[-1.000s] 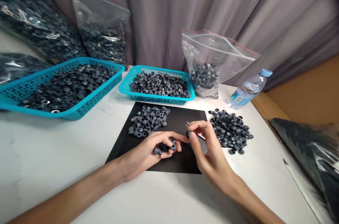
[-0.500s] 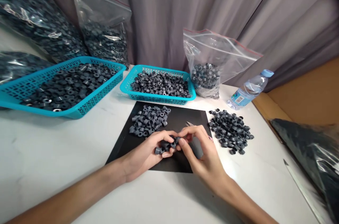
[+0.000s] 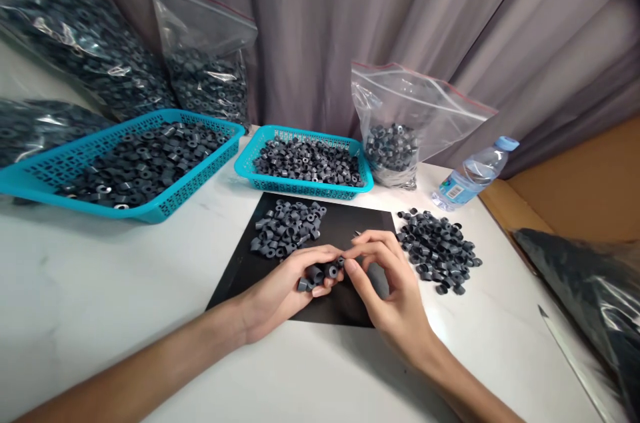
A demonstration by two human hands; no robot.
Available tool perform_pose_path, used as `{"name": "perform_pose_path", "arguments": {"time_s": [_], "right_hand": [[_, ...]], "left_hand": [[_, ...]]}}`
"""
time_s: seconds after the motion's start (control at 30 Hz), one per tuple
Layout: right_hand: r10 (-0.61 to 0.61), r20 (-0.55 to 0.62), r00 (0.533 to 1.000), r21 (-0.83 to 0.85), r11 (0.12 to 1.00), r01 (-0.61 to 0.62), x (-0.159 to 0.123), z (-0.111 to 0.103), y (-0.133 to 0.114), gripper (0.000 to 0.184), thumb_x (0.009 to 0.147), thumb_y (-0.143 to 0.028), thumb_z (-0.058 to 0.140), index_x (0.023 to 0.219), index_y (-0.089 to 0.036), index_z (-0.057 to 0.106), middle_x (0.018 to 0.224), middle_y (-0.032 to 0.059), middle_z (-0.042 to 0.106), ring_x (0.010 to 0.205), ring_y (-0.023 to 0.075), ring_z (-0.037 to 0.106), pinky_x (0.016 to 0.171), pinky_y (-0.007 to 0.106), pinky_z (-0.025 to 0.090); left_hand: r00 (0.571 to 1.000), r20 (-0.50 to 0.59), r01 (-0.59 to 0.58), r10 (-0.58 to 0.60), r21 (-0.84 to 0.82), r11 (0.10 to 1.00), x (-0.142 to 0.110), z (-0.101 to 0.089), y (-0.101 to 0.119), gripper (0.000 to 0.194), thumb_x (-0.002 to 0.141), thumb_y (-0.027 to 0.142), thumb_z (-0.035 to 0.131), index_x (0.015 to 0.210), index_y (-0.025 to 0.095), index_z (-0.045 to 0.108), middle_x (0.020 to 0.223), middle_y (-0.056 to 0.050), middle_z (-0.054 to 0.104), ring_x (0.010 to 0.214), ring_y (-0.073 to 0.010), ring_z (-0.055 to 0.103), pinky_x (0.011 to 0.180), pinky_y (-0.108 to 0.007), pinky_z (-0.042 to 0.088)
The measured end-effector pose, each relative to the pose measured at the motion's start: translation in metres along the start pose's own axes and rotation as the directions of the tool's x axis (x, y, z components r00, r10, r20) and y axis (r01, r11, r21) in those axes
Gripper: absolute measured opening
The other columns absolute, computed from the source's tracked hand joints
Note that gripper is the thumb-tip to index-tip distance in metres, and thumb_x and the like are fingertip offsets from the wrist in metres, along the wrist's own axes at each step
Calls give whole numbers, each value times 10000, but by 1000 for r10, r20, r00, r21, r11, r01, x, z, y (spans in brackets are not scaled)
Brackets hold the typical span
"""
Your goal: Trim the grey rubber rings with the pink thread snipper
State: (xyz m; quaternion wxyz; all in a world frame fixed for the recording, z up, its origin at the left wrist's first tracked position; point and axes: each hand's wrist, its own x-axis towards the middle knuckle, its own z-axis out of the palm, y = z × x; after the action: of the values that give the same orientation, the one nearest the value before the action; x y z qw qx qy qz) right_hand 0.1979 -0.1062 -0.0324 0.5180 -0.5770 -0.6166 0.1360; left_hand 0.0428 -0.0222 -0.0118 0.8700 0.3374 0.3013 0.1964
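My left hand is curled around several small dark grey hollow plastic sleeves, which show in its palm and between its fingers. At its fingertips, the thumb and index finger of my right hand come together in a pinch beside one small sleeve. Whatever lies between those two fingertips is too small to make out. Both hands are above a black mat. A heap of similar grey sleeves lies on the mat's far left part. Behind the right hand shows a small pointed metal tip, mostly hidden.
Right of the mat is a pile of dark rings. Beyond stand a large blue basket and a smaller blue basket, both filled with grey parts. A zip bag, a water bottle and a pointed strip are farther right.
The view has shifted slightly, so everything sits a little farther right. My right hand's fingers have shifted at the left fingertips, and the pointed metal tool behind them is more covered.
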Motion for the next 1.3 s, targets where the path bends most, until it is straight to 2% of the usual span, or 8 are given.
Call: {"name": "perform_pose_path", "arguments": {"time_s": [0.13,0.43,0.57,0.7,0.87,1.0,1.13,1.3], "right_hand": [[-19,-6,1000,12,1000,19,-3,3,-5,71,946,-232,583,959,-252,649,1035,72,552,1036,241,547,891,404,469],[-102,37,994,-123,987,106,-9,15,-11,122,931,-210,629,1026,-274,673,1099,72,536,1042,252,537,897,432,438],[-92,70,993,-98,990,99,-8,8,-10,193,932,-243,631,1121,-277,656,1102,72,544,1050,253,538,917,424,440],[-31,28,999,-101,994,33,-2,0,-1,202,976,-228,541,1157,-261,626,1082,75,550,1020,235,550,892,393,470],[-17,215,977,-209,976,62,1,3,19,322,972,-216,549,1292,-258,551,1180,94,555,1095,254,530,923,409,485],[-68,312,948,-251,956,151,-2,9,30,194,994,-165,496,1143,-225,605,1132,88,592,1061,250,546,949,425,462],[-75,275,959,-187,974,130,-2,9,30,166,993,-124,483,1038,-218,612,1048,68,609,980,215,579,878,364,482],[-8,102,995,-80,997,16,4,1,16,105,966,-162,575,1030,-224,630,963,36,614,822,170,598,751,307,491]], "left_hand": [[999,34,-30,28,35,999,-1,0,-2,166,888,194,597,789,132,715,780,-11,538,705,-105,423,579,-205,334],[994,-76,66,-74,-104,992,-6,8,-11,189,913,200,541,886,146,720,912,-45,632,889,-137,543,737,-215,448],[991,-111,61,-76,-126,990,-4,4,-11,185,913,197,535,881,123,701,844,-35,610,732,-97,525,629,-183,434],[994,21,112,-110,-130,985,-2,-2,-8,205,896,237,548,749,111,617,708,7,479,564,-55,413,446,-149,271],[988,85,140,-129,-130,982,0,-6,-6,249,906,299,537,727,127,548,675,36,396,501,-33,295,402,-142,162],[991,73,121,-113,-118,986,0,-7,-6,249,914,308,535,740,130,542,686,34,402,501,-31,296,392,-138,147],[993,64,113,-104,-149,982,0,-5,-5,227,915,275,536,748,122,553,703,21,434,508,-28,347,378,-128,150],[993,44,118,-113,-166,979,-1,-5,-4,241,925,283,524,772,107,584,724,2,481,512,-29,390,358,-121,155]]}}
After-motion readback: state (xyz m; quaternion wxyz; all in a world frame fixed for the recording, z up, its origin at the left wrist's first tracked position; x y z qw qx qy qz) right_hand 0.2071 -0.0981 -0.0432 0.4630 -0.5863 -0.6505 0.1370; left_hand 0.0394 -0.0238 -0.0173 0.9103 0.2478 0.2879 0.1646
